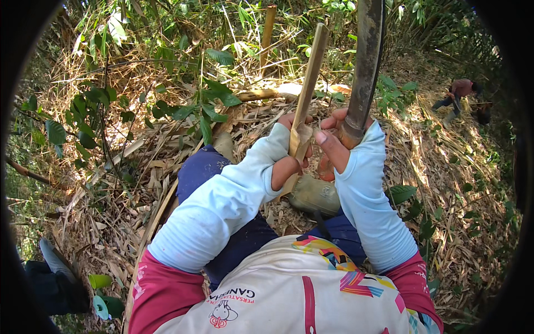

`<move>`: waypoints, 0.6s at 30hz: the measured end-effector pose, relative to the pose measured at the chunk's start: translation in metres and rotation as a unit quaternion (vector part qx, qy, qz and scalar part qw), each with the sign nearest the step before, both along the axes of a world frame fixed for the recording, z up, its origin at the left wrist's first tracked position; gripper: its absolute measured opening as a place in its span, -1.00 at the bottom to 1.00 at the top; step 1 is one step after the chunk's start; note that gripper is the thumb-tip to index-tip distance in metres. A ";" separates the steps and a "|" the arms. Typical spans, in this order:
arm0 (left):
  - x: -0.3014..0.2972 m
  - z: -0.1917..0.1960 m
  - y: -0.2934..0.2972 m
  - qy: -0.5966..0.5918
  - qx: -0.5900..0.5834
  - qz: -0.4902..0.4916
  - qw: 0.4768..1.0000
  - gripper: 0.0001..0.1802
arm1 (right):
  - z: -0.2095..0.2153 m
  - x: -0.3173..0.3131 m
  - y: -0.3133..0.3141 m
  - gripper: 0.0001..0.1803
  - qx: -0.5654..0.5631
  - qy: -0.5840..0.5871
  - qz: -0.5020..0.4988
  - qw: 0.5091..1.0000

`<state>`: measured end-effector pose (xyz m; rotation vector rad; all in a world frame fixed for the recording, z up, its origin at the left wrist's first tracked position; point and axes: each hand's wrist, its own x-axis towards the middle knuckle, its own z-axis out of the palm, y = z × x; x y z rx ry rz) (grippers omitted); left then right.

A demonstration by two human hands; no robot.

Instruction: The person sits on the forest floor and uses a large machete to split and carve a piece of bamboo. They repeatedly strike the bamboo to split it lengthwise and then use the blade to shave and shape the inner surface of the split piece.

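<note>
My left hand (290,161) is closed around a pale, whittled wooden stick (309,78), which stands nearly upright and leans slightly right. Its carved, notched part (300,140) sits at my fingers. In my right hand (338,146) is the handle of a machete, its dark, worn blade (365,61) pointing up and out of the top of the view. The right thumb reaches toward the stick; whether it touches cannot be made out. Light blue sleeves cover both wrists and part of the palms. Below the hands, an olive-green boot (314,196) shows between my knees.
Dry leaves (161,161) and leafy stems (89,122) surround me. A cut post (267,36) stands ahead, near a lying log (261,94). A long strip of wood (153,225) runs along my left. A green cup (100,281) lies lower left. Another person (459,93) bends over at far right.
</note>
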<state>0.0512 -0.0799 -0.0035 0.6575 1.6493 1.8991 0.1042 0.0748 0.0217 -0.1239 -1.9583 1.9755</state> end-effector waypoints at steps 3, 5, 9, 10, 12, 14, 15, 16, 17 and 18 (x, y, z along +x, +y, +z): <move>0.000 -0.005 -0.004 0.053 0.047 -0.028 0.997 -0.36 | 0.001 -0.006 -0.007 -0.55 -0.001 -0.013 0.009 1.000; -0.002 -0.013 0.000 0.095 0.099 -0.037 0.990 -0.35 | -0.008 -0.013 -0.007 -0.56 0.004 0.013 0.006 1.000; -0.014 -0.033 0.017 -0.044 0.216 -0.052 0.974 -0.23 | -0.013 -0.016 -0.011 -0.59 0.071 0.017 0.001 0.997; -0.010 -0.035 0.016 0.075 0.212 -0.043 0.973 -0.21 | -0.013 -0.016 -0.011 -0.60 0.080 0.022 -0.001 0.997; -0.007 -0.033 0.013 0.178 0.190 -0.038 0.965 -0.17 | -0.014 -0.018 -0.012 -0.62 0.091 0.021 -0.004 0.996; -0.006 -0.030 0.011 0.146 0.158 -0.046 0.975 -0.15 | -0.015 -0.019 -0.012 -0.63 0.094 0.008 -0.006 0.995; -0.006 -0.029 0.009 0.130 0.142 -0.050 0.980 -0.14 | -0.016 -0.019 -0.012 -0.63 0.109 0.006 -0.007 0.994; -0.006 -0.028 0.008 0.115 0.126 -0.053 0.984 -0.12 | -0.017 -0.019 -0.011 -0.63 0.123 0.004 -0.009 0.992; -0.006 -0.028 0.008 0.099 0.110 -0.058 0.987 -0.11 | -0.018 -0.019 -0.010 -0.63 0.137 0.002 -0.011 0.990; -0.006 -0.032 0.009 0.105 0.109 -0.043 0.987 -0.11 | -0.019 -0.019 -0.010 -0.63 0.153 0.005 -0.019 0.988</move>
